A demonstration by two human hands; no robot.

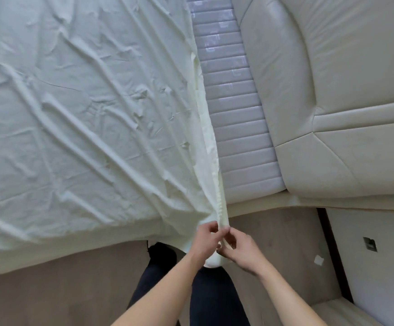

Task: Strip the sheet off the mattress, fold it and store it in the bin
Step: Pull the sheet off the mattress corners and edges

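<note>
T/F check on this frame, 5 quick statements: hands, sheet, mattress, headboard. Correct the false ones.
1. Both hands grip the sheet's gathered edge. True: the left hand and right hand both pinch the bunched hem of the sheet.
2. The sheet is fully off the mattress. False: it still covers most of it; only a quilted strip of the mattress is bare.
3. The bare strip lies beside the padded headboard. True.
4. The sheet lies folded in a bin. False: it is unfolded, and no bin is in view.
5. The right hand rests flat on the headboard. False: it holds the sheet edge, apart from the headboard.
</note>
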